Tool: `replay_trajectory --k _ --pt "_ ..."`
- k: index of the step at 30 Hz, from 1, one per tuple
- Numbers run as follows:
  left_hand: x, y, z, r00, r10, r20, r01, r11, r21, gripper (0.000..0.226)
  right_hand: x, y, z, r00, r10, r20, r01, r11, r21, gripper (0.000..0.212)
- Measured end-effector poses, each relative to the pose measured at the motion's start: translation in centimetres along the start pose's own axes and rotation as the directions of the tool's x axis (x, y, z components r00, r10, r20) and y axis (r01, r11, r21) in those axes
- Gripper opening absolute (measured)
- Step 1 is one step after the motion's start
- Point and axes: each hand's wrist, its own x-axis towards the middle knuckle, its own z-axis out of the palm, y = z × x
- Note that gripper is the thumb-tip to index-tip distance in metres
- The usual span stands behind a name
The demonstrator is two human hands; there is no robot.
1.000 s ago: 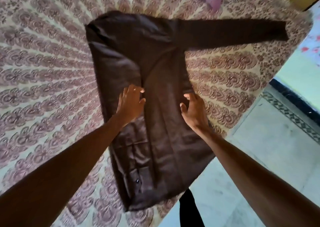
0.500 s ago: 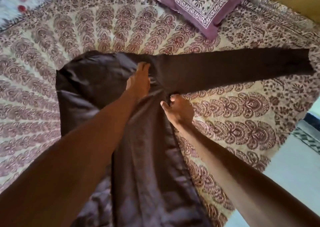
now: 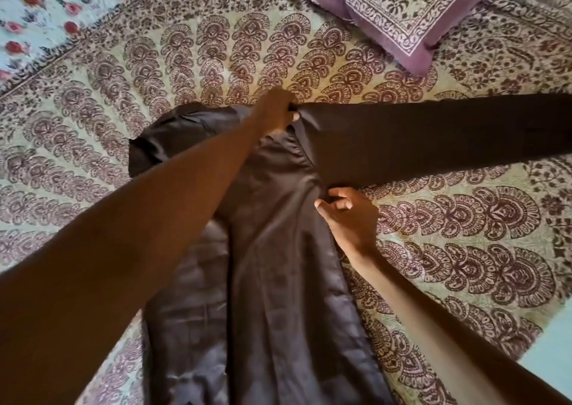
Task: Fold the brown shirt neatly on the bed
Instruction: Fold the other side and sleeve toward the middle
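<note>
On the bed (image 3: 448, 228), the shirt (image 3: 278, 281) lies half-folded, one sleeve (image 3: 433, 138) stretched right below the pillow (image 3: 411, 11). Your left hand (image 3: 275, 110) pinches the shoulder seam; your right hand (image 3: 349, 216) pinches the armpit. Your left forearm hides the collar.

Dark brown long-sleeved cloth shirt (image 3: 278, 281): hem cut off at bottom edge, outstretched sleeve's cuff cut off at right | left forearm hides the shirt's left shoulder | purple block-printed pillow (image 3: 402, 11): cropped at top.

pillow (image 3: 411, 11) far off, bedspread (image 3: 464, 234) bare right
</note>
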Motion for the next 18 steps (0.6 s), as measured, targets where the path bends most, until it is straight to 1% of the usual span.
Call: replay_trajectory --k 2,4,6,8,11,13,15,16,18 --pt "-0.5 -1.1 -1.9 1.0 0.025 -0.014 -0.026 0.999 -0.02 0.019 -1.3 -0.9 0.6 1.0 -0.027 -0.003 0.027 0.994 0.104 0.023" --pt "-1.3 -2.9 -3.6 0.999 0.03 -0.021 -0.032 0.996 -0.079 0.017 -2.6 -2.3 1.5 0.996 -0.084 0.015 0.081 0.983 0.167 0.024" --pt "-2.3 -4.6 -4.8 1.0 0.01 -0.011 -0.011 0.996 -0.089 0.015 -3.8 -3.6 3.0 0.989 -0.142 0.035 0.133 0.976 0.174 0.024" --pt "-3.5 -6.9 -5.5 0.999 -0.032 0.008 0.032 0.998 -0.056 0.017 -5.1 -4.6 5.1 0.981 -0.184 0.068 0.171 0.972 0.159 0.022" --pt "-5.3 -9.7 -5.4 0.996 -0.086 0.034 0.085 0.996 0.03 0.023 -6.9 -5.6 8.4 0.969 -0.189 0.157 0.185 0.982 0.04 0.027" --pt "-6.4 -11.4 -4.8 0.987 -0.157 0.038 0.154 0.986 0.07 0.028 -7.8 -5.9 10.6 0.958 -0.169 0.233 0.187 0.981 -0.057 0.036" --pt "-7.1 -13.0 -3.9 0.972 -0.235 0.022 0.231 0.968 0.096 0.028 -8.5 -5.7 12.2 0.94 -0.187 0.286 0.229 0.966 -0.123 0.044" --pt "-7.4 -13.5 -3.5 0.961 -0.276 0.012 0.274 0.958 0.085 0.029 -8.8 -5.6 12.8 0.931 -0.193 0.311 0.25 0.956 -0.153 0.046" --pt "-8.0 -14.3 -3.0 0.933 -0.359 -0.032 0.359 0.933 -0.007 0.031 -9.2 -5.5 13.5 0.92 -0.199 0.338 0.277 0.939 -0.202 0.048"
